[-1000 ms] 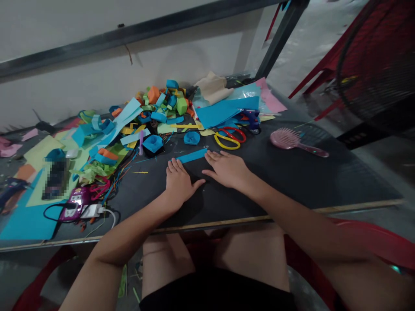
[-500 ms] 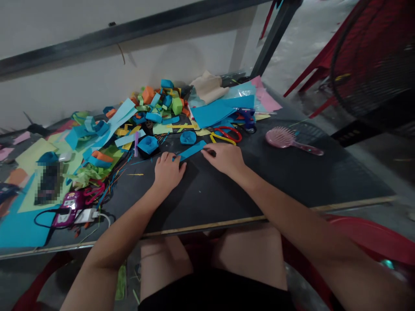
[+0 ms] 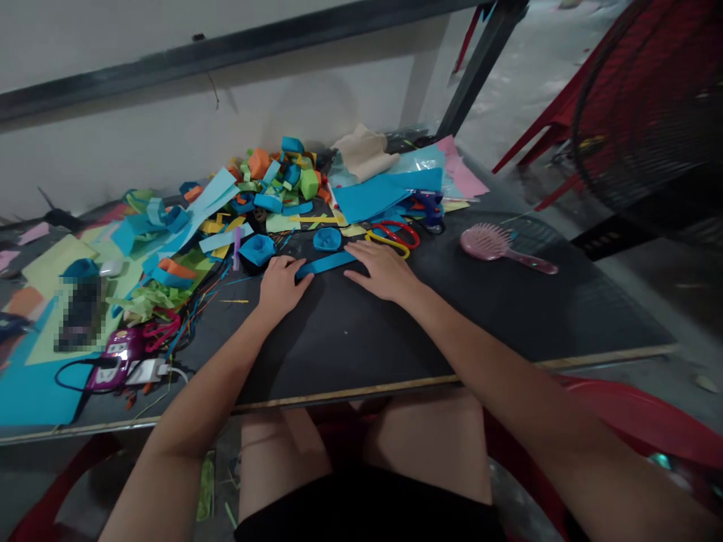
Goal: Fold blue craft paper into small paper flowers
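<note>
A flat blue paper strip (image 3: 327,263) lies slantwise on the dark table between my two hands. Its left end sits between the thumb and fingers of my left hand (image 3: 282,286), which holds it there. At the right end, my right hand (image 3: 387,272) rests with fingers stretched out over the strip and the thumb apart. Just behind the strip is a small folded blue paper piece (image 3: 327,240). Another blue folded piece (image 3: 257,251) stands beyond my left hand. Yellow-and-red-handled scissors (image 3: 395,237) lie right behind my right fingers.
Folded paper pieces (image 3: 271,177) in several colours are heaped along the wall. A pink hairbrush (image 3: 491,245) lies to the right, near a standing fan (image 3: 655,113). On the left are paper sheets (image 3: 39,395), a blurred-out dark object (image 3: 82,316) and a purple device (image 3: 116,357) with cables.
The strip has turned slightly flatter across the table. My right fingers have gone from a pinch at its end to lying stretched out. My left hand has shifted slightly left.
</note>
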The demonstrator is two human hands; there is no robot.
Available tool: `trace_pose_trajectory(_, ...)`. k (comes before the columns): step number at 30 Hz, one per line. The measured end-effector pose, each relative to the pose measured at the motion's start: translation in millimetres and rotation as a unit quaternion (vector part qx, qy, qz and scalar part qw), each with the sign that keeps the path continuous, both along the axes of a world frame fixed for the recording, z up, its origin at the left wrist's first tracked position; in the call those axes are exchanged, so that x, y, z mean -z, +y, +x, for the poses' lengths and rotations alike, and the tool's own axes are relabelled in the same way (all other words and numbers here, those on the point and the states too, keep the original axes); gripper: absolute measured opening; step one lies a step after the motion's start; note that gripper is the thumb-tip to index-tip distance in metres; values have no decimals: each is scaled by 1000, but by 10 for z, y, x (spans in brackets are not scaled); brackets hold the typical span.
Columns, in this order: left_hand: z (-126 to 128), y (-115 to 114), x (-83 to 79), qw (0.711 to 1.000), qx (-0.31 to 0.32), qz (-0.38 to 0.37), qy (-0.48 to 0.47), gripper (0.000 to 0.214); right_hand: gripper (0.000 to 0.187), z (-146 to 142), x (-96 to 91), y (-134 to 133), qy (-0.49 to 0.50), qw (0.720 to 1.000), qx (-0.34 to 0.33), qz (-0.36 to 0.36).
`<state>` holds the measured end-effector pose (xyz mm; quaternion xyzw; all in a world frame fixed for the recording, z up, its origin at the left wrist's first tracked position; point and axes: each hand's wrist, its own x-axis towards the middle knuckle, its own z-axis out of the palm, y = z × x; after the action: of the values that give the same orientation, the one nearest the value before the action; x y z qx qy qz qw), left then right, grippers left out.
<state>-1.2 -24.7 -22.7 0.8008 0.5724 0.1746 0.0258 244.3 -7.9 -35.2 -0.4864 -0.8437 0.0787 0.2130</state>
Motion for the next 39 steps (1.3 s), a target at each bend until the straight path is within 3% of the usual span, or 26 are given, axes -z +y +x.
trace_pose_trajectory(6,-44,54,-12,998,25,3,-61,26,50,5,17,21,27,1000,-9,2)
trace_pose_trajectory(11,-101,85,-60,992,113,34,-32,12,31,37,-1,57,77,994,-62,38)
trace_pose_trajectory(14,-117,64,-102,987,152,36,33,19,23,40,-38,49,68,993,-89,43)
trace_pose_trajectory(19,-113,26,-150,982,173,30,73,30,20,91,-99,22,12,997,-67,42)
trace_pose_trajectory(28,-131,39,-145,985,158,13,70,27,17,216,-51,75,22,996,-81,-25)
trace_pose_trajectory(33,-166,110,-151,983,176,-2,44,26,13,204,-86,65,65,986,-141,-54)
trace_pose_trajectory(39,-188,158,-104,987,159,-12,-34,22,14,210,-117,82,58,993,-50,-86)
